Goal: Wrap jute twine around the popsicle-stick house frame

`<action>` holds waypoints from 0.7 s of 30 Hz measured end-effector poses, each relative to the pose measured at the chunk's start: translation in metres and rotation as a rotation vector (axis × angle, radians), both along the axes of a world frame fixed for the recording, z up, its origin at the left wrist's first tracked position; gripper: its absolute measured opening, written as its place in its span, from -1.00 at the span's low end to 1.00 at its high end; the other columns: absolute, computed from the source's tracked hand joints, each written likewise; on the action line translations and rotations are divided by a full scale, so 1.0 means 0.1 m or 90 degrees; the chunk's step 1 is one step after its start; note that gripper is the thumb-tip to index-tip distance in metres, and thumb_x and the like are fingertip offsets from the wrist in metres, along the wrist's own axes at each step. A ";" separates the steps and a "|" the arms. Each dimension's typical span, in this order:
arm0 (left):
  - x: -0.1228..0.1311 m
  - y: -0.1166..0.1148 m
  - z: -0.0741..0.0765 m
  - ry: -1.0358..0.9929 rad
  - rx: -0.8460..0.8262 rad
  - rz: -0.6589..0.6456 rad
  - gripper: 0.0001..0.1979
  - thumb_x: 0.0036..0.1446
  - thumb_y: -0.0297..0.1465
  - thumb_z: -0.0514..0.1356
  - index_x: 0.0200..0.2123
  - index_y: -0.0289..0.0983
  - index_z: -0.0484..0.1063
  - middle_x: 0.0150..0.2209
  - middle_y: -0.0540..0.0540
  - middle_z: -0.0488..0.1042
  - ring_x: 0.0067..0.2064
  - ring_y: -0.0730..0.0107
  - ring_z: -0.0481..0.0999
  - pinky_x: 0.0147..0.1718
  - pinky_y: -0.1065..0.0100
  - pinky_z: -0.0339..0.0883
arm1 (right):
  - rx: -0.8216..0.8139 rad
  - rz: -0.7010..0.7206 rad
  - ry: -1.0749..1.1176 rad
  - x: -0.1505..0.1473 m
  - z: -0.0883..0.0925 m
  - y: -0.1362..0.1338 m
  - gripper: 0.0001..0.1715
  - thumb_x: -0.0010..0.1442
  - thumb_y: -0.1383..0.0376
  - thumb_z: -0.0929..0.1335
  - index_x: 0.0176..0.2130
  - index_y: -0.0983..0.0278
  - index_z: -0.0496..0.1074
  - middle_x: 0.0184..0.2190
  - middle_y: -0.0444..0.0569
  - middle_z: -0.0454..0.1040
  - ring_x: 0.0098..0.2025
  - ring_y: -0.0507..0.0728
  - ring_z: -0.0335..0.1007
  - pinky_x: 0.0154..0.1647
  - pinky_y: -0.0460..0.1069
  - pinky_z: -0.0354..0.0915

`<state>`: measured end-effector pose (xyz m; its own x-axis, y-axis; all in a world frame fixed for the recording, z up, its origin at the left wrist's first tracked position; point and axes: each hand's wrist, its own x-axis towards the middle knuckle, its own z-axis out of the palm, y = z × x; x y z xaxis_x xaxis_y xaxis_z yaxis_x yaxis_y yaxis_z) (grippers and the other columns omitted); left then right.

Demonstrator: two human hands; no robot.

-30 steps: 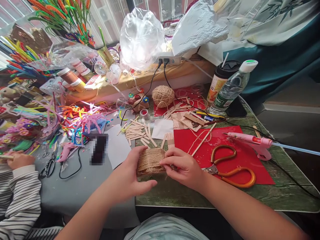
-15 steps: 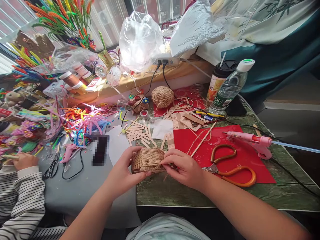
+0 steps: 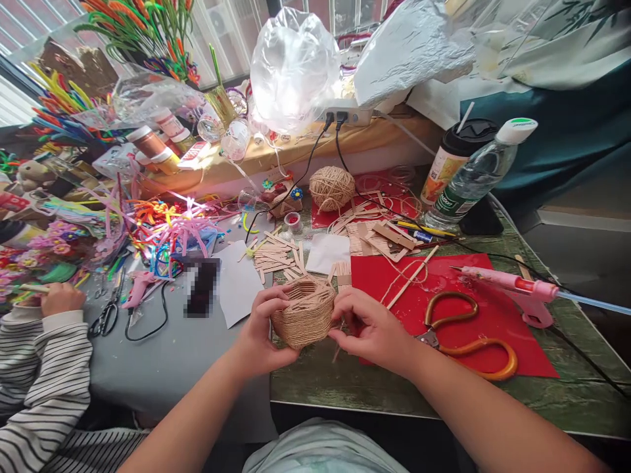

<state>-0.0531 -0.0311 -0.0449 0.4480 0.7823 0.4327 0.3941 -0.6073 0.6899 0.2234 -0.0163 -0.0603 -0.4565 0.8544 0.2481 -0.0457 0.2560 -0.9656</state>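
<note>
My left hand (image 3: 266, 332) grips the left side of a small basket wound with jute twine (image 3: 306, 320), thumb low in front and fingers behind. The basket is held above the table's front part, tilted so its open top shows a hollow inside. At its right side my right hand (image 3: 369, 328) is closed in a pinch on jute twine (image 3: 337, 355), whose loose end hangs below the fingers. Behind the basket lie loose wooden craft sticks (image 3: 276, 253) and a stack of sticks (image 3: 341, 274). A ball of twine (image 3: 332, 188) sits farther back.
Orange-handled scissors (image 3: 468, 338) and a pink glue gun (image 3: 513, 282) lie on and beside the red sheet (image 3: 379, 282). A water bottle (image 3: 478, 174) and a lidded cup (image 3: 448, 157) stand at the back right. Another person's hand (image 3: 62, 299) is at the far left.
The basket has been turned and tipped so that its open top now shows, where before mainly its side did. Both hands moved slightly with it. The whole view has shifted a little.
</note>
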 end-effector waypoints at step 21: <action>-0.27 -0.13 0.06 -0.096 -0.215 -0.015 -0.45 0.17 0.00 0.42 0.08 -0.10 0.34 0.40 -0.33 0.22 0.52 -0.26 0.13 0.44 -0.29 0.09 | 0.113 0.100 -0.192 0.04 -0.17 0.02 -0.38 0.33 0.35 0.49 0.29 0.03 0.37 -0.12 -0.04 0.41 -0.30 0.06 0.34 -0.33 -0.09 0.41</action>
<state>-0.0806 -0.0446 -0.0387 0.4184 0.8826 0.2144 0.2614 -0.3431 0.9022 0.2273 -0.0138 -0.0770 -0.6535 0.7241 0.2203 0.1821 0.4330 -0.8828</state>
